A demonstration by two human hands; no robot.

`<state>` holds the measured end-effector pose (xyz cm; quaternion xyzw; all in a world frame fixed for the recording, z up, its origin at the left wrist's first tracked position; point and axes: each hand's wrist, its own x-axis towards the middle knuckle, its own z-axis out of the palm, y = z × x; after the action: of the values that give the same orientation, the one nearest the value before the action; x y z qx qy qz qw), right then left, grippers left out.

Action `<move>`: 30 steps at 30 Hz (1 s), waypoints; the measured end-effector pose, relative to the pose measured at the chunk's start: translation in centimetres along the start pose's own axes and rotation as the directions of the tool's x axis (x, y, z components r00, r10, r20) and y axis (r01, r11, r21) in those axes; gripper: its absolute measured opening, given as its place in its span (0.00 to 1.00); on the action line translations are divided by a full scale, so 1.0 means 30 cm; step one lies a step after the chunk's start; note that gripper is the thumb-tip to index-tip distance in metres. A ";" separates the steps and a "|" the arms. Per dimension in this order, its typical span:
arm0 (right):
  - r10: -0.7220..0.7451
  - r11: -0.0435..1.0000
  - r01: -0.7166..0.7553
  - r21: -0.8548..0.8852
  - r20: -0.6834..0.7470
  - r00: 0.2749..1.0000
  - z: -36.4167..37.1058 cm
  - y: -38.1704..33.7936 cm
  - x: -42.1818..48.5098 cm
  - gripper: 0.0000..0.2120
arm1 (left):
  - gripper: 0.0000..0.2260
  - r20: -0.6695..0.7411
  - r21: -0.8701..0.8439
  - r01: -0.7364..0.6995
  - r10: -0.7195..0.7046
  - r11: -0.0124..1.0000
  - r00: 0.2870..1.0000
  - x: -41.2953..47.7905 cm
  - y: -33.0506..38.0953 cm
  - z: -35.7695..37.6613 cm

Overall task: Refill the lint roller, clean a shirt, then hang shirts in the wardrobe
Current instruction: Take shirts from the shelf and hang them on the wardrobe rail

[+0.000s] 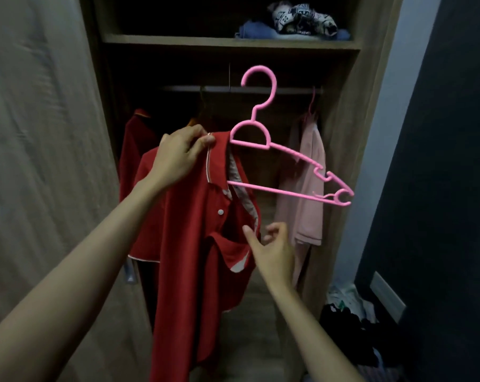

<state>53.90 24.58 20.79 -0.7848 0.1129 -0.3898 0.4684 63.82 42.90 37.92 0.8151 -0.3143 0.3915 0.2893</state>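
Note:
A red polo shirt (189,230) with white trim hangs in front of the open wardrobe. My left hand (181,154) pinches its collar near the top. A pink plastic hanger (263,139) has its left arm inside the shirt's neck opening; its right arm and hook stick out, hook upward below the rail (241,89). My right hand (271,244) is lower, fingers spread, touching the loose right side of the collar and holding nothing.
On the rail hang a dark red garment (136,150) at the left and a pink shirt (307,188) at the right. Folded clothes (294,20) lie on the upper shelf. The wardrobe door (40,161) stands open at the left. Clothes are piled on the floor (351,323) at the right.

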 end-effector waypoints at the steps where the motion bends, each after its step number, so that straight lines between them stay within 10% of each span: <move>1: 0.095 0.995 -0.092 -0.049 0.077 0.992 0.036 0.020 0.005 0.23 | 0.07 -0.007 -0.020 0.003 -0.003 1.000 1.000 -0.003 -0.010 -0.007; 7: 0.166 0.983 -0.184 0.022 0.345 0.924 0.046 0.108 0.132 0.04 | 0.09 -0.019 -0.008 -0.019 0.018 1.000 1.000 -0.073 -0.156 -0.096; 20: 0.001 0.998 -0.042 0.053 0.611 0.792 -0.182 -0.003 0.394 0.09 | 0.12 -0.141 0.490 -0.025 0.107 0.872 0.984 -0.218 -0.319 -0.121; 25: 0.090 0.995 -0.094 -0.040 0.776 0.625 -0.223 -0.022 0.444 0.09 | 0.09 -0.196 0.565 -0.101 0.252 0.819 0.948 -0.207 -0.293 -0.114; 30: 0.114 0.986 0.005 -0.169 0.690 0.715 -0.249 -0.031 0.474 0.09 | 0.11 0.002 0.671 -0.364 0.489 0.646 0.872 -0.206 -0.299 -0.106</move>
<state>57.91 12.53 30.68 -0.9046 -0.0181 -0.0411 0.4238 65.92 52.64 32.52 0.7270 -0.3139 0.6044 -0.0870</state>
